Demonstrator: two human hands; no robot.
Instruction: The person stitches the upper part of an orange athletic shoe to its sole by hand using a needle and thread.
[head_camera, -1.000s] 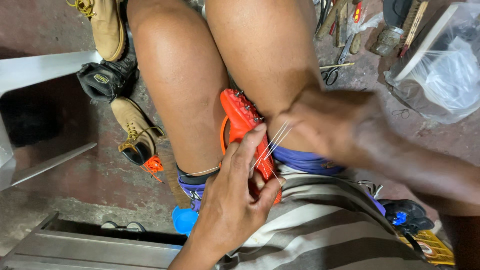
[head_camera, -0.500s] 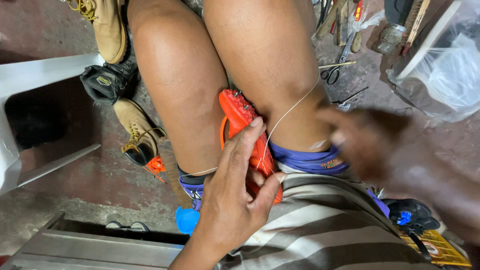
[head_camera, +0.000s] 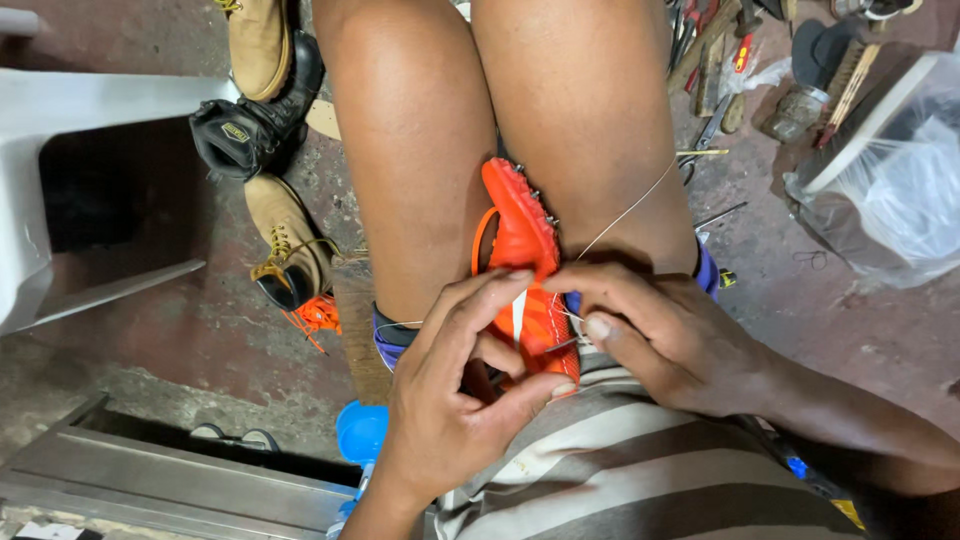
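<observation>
Tan boots and a black boot on the floor at the left, tools and a plastic bag at the right. Orange spiked shoe squeezed between the knees, long way running from lap toward the knees, sole turned right. Left hand wrapped tight around the shoe. Right hand, far out half a second ago, back at the shoe now, pinching the pale thread.

A worn, reddish concrete floor carries everything. At far left lie tan boots and a black boot; at far right, scattered hand tools and a clear plastic bag. A blue cap sits near.
</observation>
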